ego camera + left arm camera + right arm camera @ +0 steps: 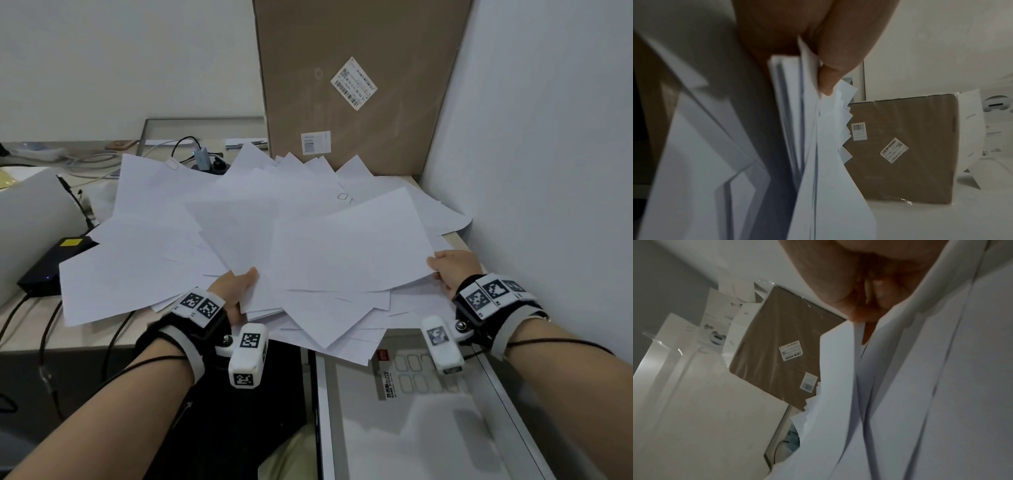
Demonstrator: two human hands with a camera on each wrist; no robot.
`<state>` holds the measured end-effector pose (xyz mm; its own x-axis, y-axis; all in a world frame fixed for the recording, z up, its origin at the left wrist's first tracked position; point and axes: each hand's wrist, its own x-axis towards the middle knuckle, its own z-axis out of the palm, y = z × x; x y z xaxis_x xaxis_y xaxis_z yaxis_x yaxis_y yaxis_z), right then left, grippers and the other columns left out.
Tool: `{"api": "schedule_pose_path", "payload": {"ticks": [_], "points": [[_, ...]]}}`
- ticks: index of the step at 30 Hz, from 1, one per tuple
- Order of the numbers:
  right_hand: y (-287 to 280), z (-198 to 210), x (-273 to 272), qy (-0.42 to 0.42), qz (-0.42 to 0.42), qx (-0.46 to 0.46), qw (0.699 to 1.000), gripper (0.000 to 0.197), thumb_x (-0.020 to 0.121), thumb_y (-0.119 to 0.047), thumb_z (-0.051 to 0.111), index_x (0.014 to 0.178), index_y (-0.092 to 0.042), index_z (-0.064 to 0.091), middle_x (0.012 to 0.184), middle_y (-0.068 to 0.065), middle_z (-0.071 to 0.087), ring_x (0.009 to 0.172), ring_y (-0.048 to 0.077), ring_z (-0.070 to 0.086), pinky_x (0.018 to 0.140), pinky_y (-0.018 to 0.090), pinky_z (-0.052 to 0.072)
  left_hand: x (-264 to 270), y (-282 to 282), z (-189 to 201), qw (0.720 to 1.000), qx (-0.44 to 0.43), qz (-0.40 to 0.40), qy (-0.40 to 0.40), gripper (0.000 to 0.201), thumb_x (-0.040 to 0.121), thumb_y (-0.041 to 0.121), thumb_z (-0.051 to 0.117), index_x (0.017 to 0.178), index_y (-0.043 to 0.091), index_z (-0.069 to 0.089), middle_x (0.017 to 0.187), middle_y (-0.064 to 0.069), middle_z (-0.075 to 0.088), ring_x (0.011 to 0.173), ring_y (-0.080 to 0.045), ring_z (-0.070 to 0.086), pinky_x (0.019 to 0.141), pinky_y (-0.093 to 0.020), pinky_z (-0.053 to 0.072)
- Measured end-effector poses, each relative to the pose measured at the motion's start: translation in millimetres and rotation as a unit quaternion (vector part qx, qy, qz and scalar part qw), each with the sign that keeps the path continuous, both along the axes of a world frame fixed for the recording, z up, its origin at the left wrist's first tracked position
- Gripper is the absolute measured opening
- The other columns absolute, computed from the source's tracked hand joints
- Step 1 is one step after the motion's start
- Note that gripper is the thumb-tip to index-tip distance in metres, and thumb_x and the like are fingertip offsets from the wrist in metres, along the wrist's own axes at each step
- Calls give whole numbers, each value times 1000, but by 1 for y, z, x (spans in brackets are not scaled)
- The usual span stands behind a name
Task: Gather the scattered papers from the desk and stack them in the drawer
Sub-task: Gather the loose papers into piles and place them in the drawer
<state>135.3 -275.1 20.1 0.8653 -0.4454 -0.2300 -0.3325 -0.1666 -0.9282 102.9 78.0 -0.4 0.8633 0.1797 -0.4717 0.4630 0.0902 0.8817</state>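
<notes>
Several white papers (308, 240) lie fanned in a loose, uneven pile over the desk (85, 332), and their near edge overhangs the open drawer (428, 428). My left hand (236, 287) grips the pile's near-left edge, thumb on top. In the left wrist view the thumb (830, 68) presses a thick bundle of papers (807, 129) against the fingers. My right hand (452, 267) pinches the right edge of the topmost sheets. The right wrist view shows its fingers (863, 305) curled round the papers (920, 386). The drawer holds a sticker sheet (418, 373).
A tall brown cardboard box (359, 85) leans against the wall behind the pile. A white wall (548, 171) closes the right side. On the left sit a black device (54, 263), cables (51, 335) and a white curved object (30, 219).
</notes>
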Motion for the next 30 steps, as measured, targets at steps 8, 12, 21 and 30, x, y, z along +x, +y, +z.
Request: {"api": "schedule_pose_path", "payload": {"ticks": [8,12,21,30], "points": [[33,11,-27,9,12,230,973,7,92,9,46,92,5,51,73,20,66,43,16,66,41,19,52,0,6,1,998,-49,-14,36,32,96,16,53,124,0,52,116,-22,64,98,-35,64,86,-51,51],[77,12,-44,109,102,268,952,5,95,-1,49,97,3,50,57,18,67,38,17,63,33,18,46,-2,0,5,998,-45,-35,36,24,94,14,54,115,2,56,103,-19,66,85,-31,63,73,-42,52],[77,31,-44,103,234,-26,966,19,94,-23,55,82,-9,63,69,2,70,52,8,58,47,18,38,6,7,-5,999,36,-2,6,34,87,13,63,119,4,53,114,-13,64,107,-32,60,96,-53,47],[20,22,-9,117,184,-54,974,42,81,-37,73,108,-6,61,101,8,65,92,23,60,85,31,47,3,10,-5,999,18,-9,-45,34,92,6,57,125,3,54,121,-20,63,113,-38,59,103,-55,41]]}}
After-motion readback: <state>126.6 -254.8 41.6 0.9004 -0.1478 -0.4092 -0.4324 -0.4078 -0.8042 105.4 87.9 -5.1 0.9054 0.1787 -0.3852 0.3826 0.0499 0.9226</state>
